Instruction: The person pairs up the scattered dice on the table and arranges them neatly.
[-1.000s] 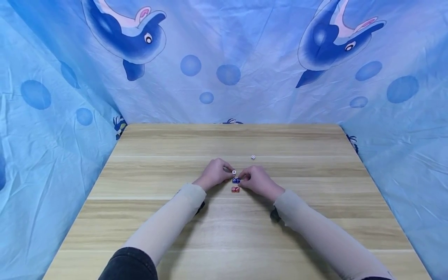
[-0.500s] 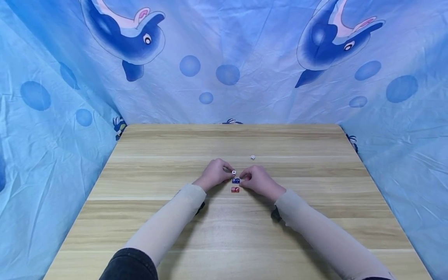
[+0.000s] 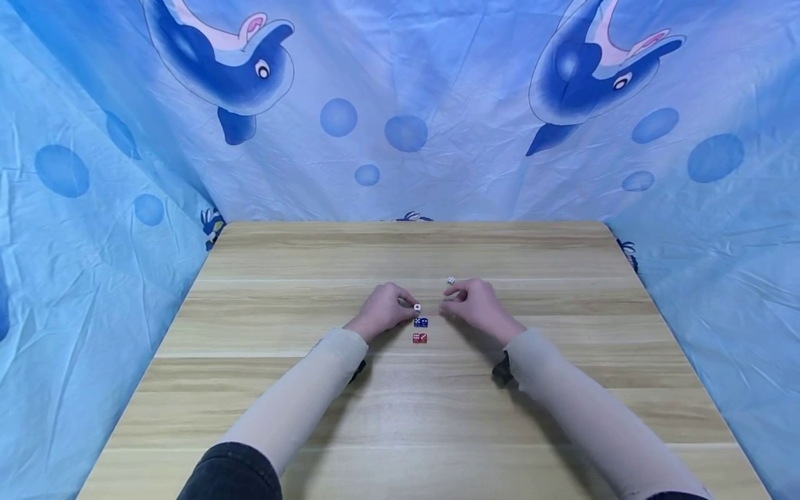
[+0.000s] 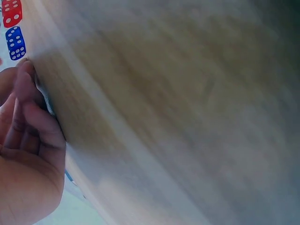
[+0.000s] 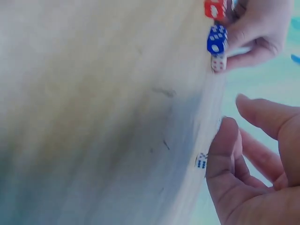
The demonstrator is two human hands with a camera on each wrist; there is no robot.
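My left hand (image 3: 385, 306) pinches a white die (image 3: 417, 307) on the table; the right wrist view shows this die (image 5: 218, 63) at its fingertips. Directly in front of it are two blue dice (image 3: 421, 323) side by side, and nearer me two red dice (image 3: 419, 338) form another pair. My right hand (image 3: 478, 304) holds nothing, its thumb and forefinger spread a little apart. A second white die (image 3: 451, 280) lies alone just beyond its fingertips. In the left wrist view a blue die (image 4: 16, 43) and a red die (image 4: 11, 12) show above the left fingertips.
The wood-grain table (image 3: 300, 250) extends around the dice on all sides. Blue curtains (image 3: 462, 173) with dolphin prints hang behind it and at both sides.
My right hand has drawn away from the blue dice, going right and farther back toward the lone white die. My left hand stays at its white die.
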